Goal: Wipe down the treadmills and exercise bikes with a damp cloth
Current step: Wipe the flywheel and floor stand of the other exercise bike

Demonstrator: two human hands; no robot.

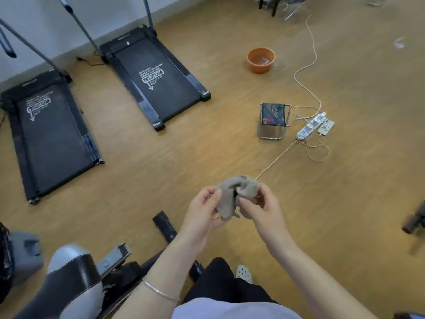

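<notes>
Pale shirt hem at six o'clock, closest to the lens, with a thin bracelet on the left forearm. Just beyond, left hand and right hand close together at mid-frame. Fingers and thumbs of both curled, pinching a grey-brown cloth held in the air and touching no machine. Cloth bunched at its top with one tail hanging; long axis roughly twelve to six, loose end toward six. Probably being refolded for a wipe, as a judgement only. Dampness not readable.

Outward from there: grey-and-black exercise bike at seven o'clock, just beside the left forearm. Near treadmill at nine and far treadmill at eleven, side by side and apart. Long axes of both running eleven to five, uprights at the eleven end, printed belt arrows pointing toward the near ends. Orange basin at one o'clock on the floor; folding stool and power strip at two, near each other.

Progress: no wet streaks or cleaned patches distinguishable on any machine, so the finished share impossible to call. Safest to count both treadmills and the bike as possibly left to wipe.
</notes>
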